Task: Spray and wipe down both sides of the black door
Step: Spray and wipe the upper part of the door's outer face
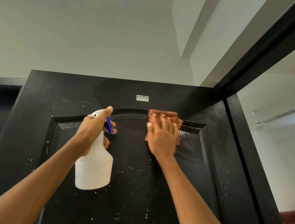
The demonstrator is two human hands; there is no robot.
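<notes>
Right hand (161,137) motion-blurred, covering most of the brown cloth (164,114). Black door (137,190) cut off at bottom edge. Label (142,98) lettering too small to read surely.

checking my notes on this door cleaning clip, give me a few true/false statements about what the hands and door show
1. The left hand grips a white spray bottle. True.
2. The right hand presses a blue sponge on the door. False: it presses a reddish-brown cloth.
3. The black door carries a small white label near its top. True.
4. The door is dry and spotless. False: white droplets speckle it.
</notes>
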